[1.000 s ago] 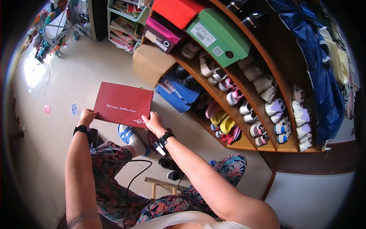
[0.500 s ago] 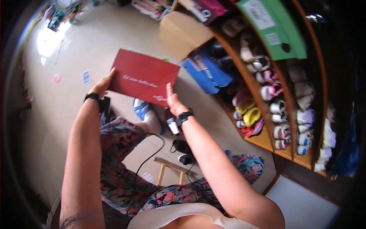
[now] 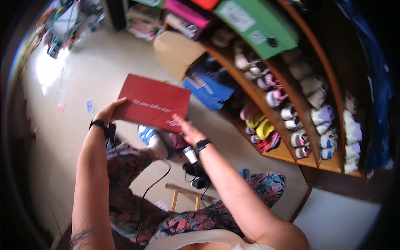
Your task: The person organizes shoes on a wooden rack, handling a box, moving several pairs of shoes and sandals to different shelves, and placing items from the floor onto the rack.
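A closed red shoebox (image 3: 154,98) with pale lettering is held up in front of me, tilted, above the floor. My left hand (image 3: 109,111) grips its left end, the thumb lying along the lid's edge. At the box's lower right corner, my right hand (image 3: 187,130) holds the side, fingers reaching up over the lid. The undersides of both hands and the box's bottom are hidden. Below the box my foot shows in a blue-strapped sandal (image 3: 146,135), and a dark purple shoe (image 3: 178,141) lies beside it.
At right stands a wooden shoe rack (image 3: 287,156) full of shoes. It carries a green box (image 3: 260,27) and a magenta box (image 3: 187,18). A blue box (image 3: 208,89) and a tan carton (image 3: 179,50) sit beside it. A small wooden stool (image 3: 189,192) and black cable (image 3: 152,185) are near my legs.
The red shoebox, in both hands, has come slightly lower and closer to me. My view has shifted, so the rack appears further left and more of the far room shows.
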